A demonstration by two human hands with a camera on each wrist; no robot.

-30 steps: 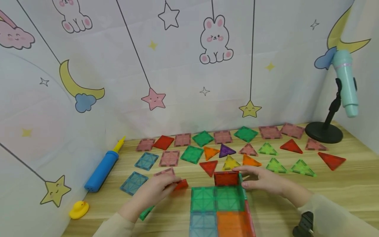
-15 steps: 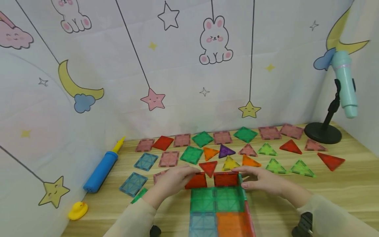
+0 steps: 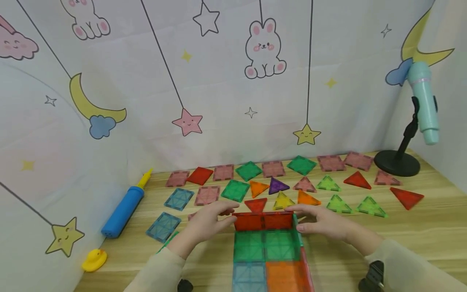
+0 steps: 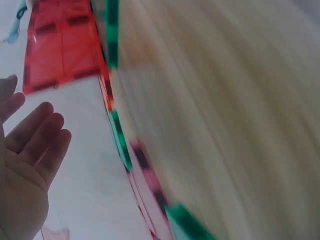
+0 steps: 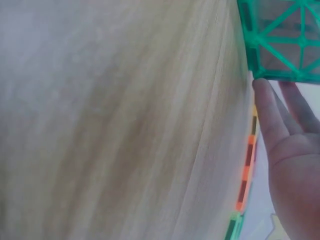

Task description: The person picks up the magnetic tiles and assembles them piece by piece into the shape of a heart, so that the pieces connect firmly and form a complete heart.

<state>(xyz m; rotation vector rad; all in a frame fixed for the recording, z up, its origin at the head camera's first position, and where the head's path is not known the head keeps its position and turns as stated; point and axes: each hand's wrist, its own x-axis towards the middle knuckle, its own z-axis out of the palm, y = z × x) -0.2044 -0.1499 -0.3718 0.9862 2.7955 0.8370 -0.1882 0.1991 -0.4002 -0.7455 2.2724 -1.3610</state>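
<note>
Two red magnetic tiles, the left one (image 3: 249,222) and the right one (image 3: 278,221), stand upright side by side along the far edge of a flat tile base. Green tiles (image 3: 249,246), a blue tile (image 3: 249,278) and an orange tile (image 3: 284,276) make up that base. Its right side carries an upright green tile (image 5: 287,42) and a red one (image 3: 307,267). My left hand (image 3: 208,223) is beside the left red tile, fingers extended; the left wrist view shows a gap between them. Extended fingers of my right hand (image 3: 322,223) touch the far right corner.
Loose square tiles (image 3: 235,190) and triangle tiles (image 3: 356,180) lie in rows behind the build. A blue pump (image 3: 123,213) and a yellow toy duck (image 3: 95,260) are at the left. At the back right stands a microphone (image 3: 423,101) on a black stand.
My left hand has carried a red tile rightward, set it upright against the other red tile, and let go of it. My right hand has stayed at the corner.
</note>
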